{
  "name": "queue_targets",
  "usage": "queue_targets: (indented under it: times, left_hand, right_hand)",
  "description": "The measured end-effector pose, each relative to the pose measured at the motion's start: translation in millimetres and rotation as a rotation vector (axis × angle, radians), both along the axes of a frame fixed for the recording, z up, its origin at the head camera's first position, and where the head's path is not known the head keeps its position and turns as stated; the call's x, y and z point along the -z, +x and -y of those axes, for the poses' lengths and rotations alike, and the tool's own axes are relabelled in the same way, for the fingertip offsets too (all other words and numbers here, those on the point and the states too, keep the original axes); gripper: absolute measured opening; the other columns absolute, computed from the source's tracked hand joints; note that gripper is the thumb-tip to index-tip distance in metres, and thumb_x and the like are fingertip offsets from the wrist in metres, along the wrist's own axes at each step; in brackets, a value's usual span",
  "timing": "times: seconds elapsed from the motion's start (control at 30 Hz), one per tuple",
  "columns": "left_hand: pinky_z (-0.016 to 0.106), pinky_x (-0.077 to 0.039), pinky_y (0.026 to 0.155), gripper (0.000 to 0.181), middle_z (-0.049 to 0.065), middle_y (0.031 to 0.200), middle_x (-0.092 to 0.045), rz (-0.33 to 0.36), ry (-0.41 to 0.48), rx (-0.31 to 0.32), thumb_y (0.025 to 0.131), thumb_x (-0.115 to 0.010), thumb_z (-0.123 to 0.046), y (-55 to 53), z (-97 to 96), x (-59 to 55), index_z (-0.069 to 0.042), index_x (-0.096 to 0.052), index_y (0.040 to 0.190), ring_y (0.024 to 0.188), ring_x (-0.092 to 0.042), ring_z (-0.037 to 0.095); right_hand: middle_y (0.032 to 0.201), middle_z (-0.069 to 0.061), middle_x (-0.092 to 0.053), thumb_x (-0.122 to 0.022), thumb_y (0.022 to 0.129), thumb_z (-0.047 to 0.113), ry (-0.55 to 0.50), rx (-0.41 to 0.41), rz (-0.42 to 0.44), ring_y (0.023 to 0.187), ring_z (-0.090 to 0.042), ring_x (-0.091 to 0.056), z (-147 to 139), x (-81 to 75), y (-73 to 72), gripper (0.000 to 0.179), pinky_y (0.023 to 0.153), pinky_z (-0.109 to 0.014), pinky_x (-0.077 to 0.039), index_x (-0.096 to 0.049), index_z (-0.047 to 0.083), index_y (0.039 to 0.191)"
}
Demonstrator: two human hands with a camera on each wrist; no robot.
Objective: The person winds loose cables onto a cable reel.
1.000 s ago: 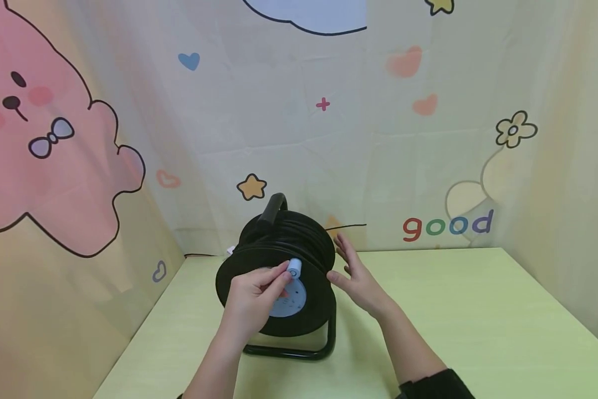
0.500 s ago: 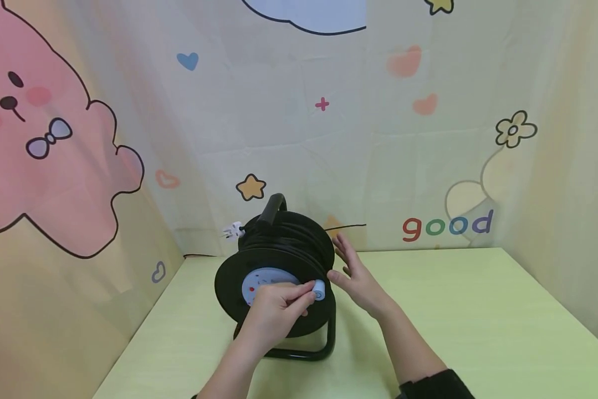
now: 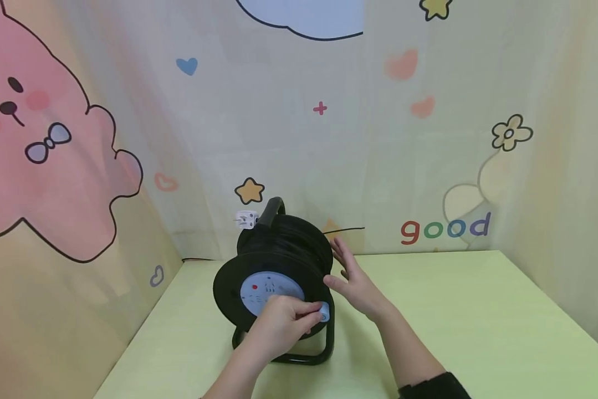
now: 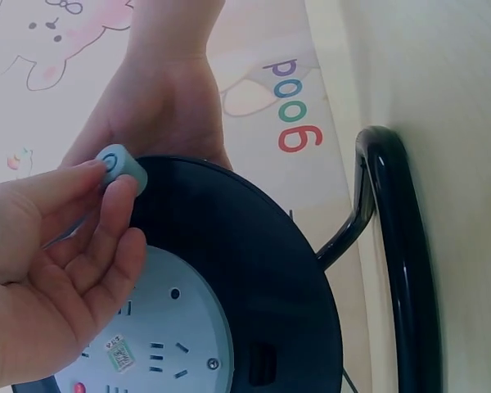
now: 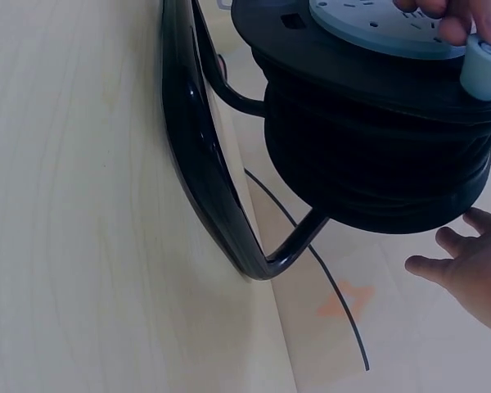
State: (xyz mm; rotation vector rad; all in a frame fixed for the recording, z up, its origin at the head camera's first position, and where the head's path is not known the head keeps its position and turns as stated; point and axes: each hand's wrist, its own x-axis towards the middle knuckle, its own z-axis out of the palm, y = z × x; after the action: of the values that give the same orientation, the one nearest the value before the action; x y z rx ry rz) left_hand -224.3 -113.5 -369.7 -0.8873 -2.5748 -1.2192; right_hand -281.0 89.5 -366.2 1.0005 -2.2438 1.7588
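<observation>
A black cable reel [image 3: 225, 296] stands on its tubular metal frame [image 3: 303, 359], with black cable [image 3: 294, 241] wound round its drum. A light blue socket panel [image 3: 266, 288] sits in the middle of its front disc. My left hand [image 3: 281, 324] pinches the small light blue crank knob [image 3: 325, 312] between thumb and fingers, low at the disc's right edge. My right hand [image 3: 356, 285] is held beside the reel's right side, fingers spread and holding nothing, fingertips close to the rim. A white plug [image 3: 247, 219] shows at the drum's upper left, beside the black carrying handle [image 3: 274, 209].
The reel stands on a pale green-yellow table [image 3: 428, 327]. A patterned cloth backdrop [image 3: 303, 138] rises right behind the table's back edge, with more cloth at both sides. A thin dark line [image 5: 335, 286] shows against the backdrop behind the reel.
My left hand has swung the knob clockwise, from the disc's upper middle to its lower right. The panel has turned with it, and the plug has risen at the upper left. My right hand stays put.
</observation>
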Motion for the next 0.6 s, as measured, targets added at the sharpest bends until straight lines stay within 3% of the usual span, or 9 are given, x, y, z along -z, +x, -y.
queue_targets:
  times: [0.1, 0.37, 0.5, 0.6]
  left_hand:
    - [0.018, -0.035, 0.04, 0.019, -0.014, 0.059, -0.062, 0.03, -0.035, -0.001, 0.088, -0.07, -0.017, 0.8, 1.4, 2.5, -0.012, -0.074, 0.105, 0.048, -0.05, 0.004]
    - [0.017, -0.027, 0.039, 0.017, -0.015, 0.051, -0.056, 0.026, -0.129, -0.004, 0.085, -0.073, -0.017, -3.4, 2.0, 6.3, -0.013, -0.075, 0.102, 0.041, -0.035, 0.003]
    - [0.016, -0.036, 0.042, 0.015, -0.012, 0.073, -0.07, 0.027, -0.184, -0.011, 0.084, -0.074, -0.017, -2.5, 2.4, 10.9, -0.012, -0.076, 0.098, 0.048, -0.046, -0.003]
    - [0.017, -0.046, 0.05, 0.014, -0.006, 0.088, -0.072, 0.011, -0.204, -0.012, 0.083, -0.074, -0.015, -2.4, 2.6, 13.5, -0.012, -0.076, 0.096, 0.06, -0.055, -0.006]
  right_hand:
    - [0.156, -0.01, -0.013, -0.058, 0.094, 0.015, 0.005, 0.002, -0.001, 0.139, -0.03, -0.013, 2, 1.2, 1.0, 0.079, 0.106, -0.064, -0.015, -0.005, 0.01, 0.153]
    - [0.156, -0.008, -0.013, -0.059, 0.093, 0.014, 0.006, 0.012, -0.01, 0.139, -0.027, -0.013, 2, -3.2, 1.6, 0.08, 0.107, -0.063, -0.014, -0.005, 0.012, 0.153]
    - [0.156, -0.008, -0.013, -0.059, 0.093, 0.017, 0.02, 0.011, 0.004, 0.139, -0.026, -0.013, 1, -0.4, 2.6, 0.081, 0.107, -0.063, -0.014, -0.005, 0.012, 0.153]
    - [0.156, -0.007, -0.013, -0.059, 0.093, 0.017, 0.019, 0.016, 0.007, 0.139, -0.024, -0.014, 1, 1.5, 3.0, 0.081, 0.107, -0.063, -0.014, -0.005, 0.013, 0.153]
